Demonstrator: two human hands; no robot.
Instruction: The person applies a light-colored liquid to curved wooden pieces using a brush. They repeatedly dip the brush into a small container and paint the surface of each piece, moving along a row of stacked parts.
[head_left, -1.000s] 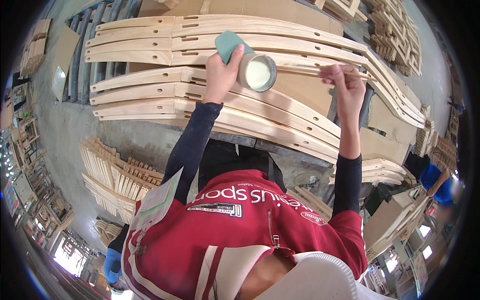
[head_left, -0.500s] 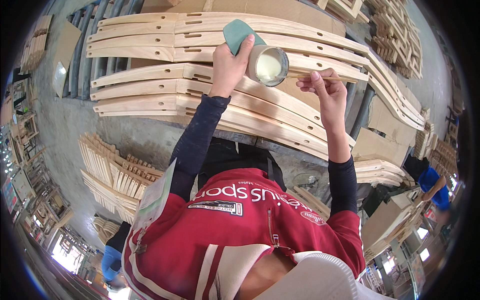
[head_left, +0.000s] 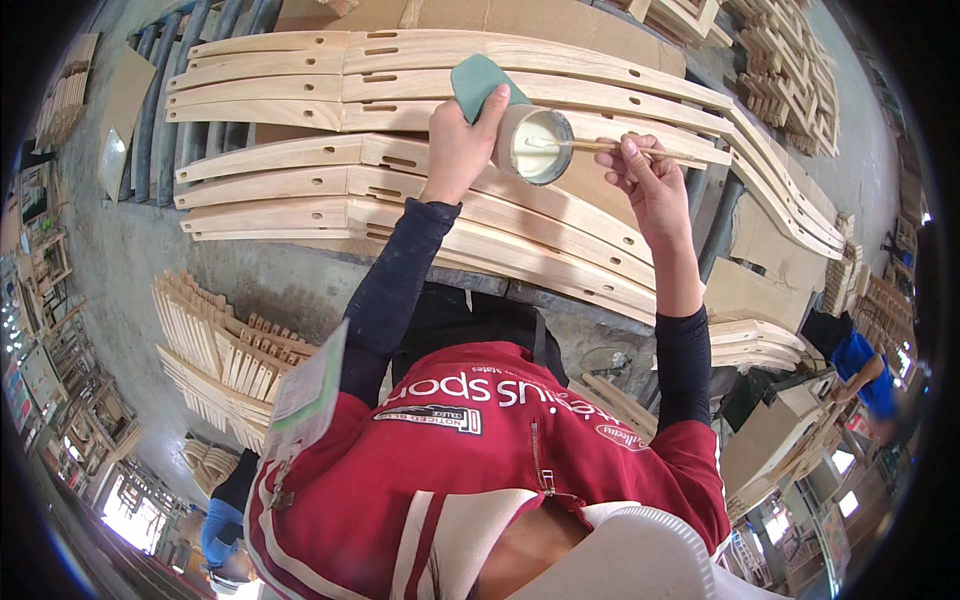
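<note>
My left hand (head_left: 460,150) holds a round cup (head_left: 509,124) tilted so its mouth faces me, and a flat green piece (head_left: 478,80) with rounded corners sticks up from the same grip. Cream-coloured paste (head_left: 530,164) lies inside the cup. Between the thumb and fingers of my right hand (head_left: 655,190) is a thin wooden stick (head_left: 590,146), its left end over the cup's mouth at the paste. Beneath both hands lie rows of curved pale wooden parts (head_left: 270,187) with slots and holes. How the left fingers wrap behind the cup is hidden.
The wooden parts rest on cardboard (head_left: 560,22) over dark rollers (head_left: 150,150). More slats (head_left: 230,350) are stacked at the lower left, and wooden frames (head_left: 795,90) are piled far right. Other people, one in blue (head_left: 868,385), are at the sides.
The stick has shifted left, so its end now reaches into the cup at the paste. My left hand and the cup have moved slightly down.
</note>
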